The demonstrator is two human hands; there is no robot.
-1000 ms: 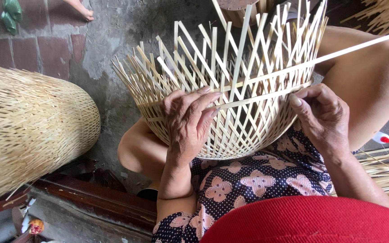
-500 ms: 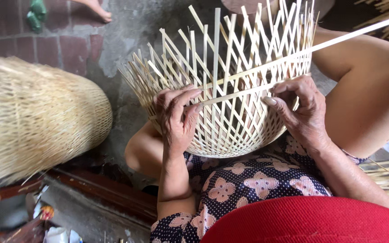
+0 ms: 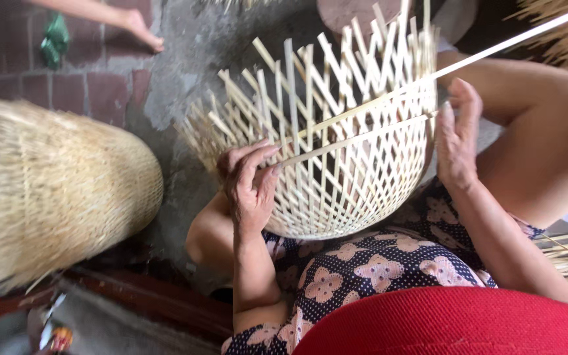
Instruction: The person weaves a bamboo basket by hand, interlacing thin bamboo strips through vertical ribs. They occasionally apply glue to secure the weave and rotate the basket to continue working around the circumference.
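Vs earlier: right hand (image 3: 458, 135) off the weave, fingers now straight and together beside the basket (image 3: 336, 151) on the lap, left hand (image 3: 251, 181) still pinching a strip (image 3: 363, 135), open end up, strip running up-right

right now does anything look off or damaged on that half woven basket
Nothing looks damaged. The basket is simply unfinished: loose strip ends fan out above the woven part, and one long strip sticks out past the right hand. The left hand steadies it.
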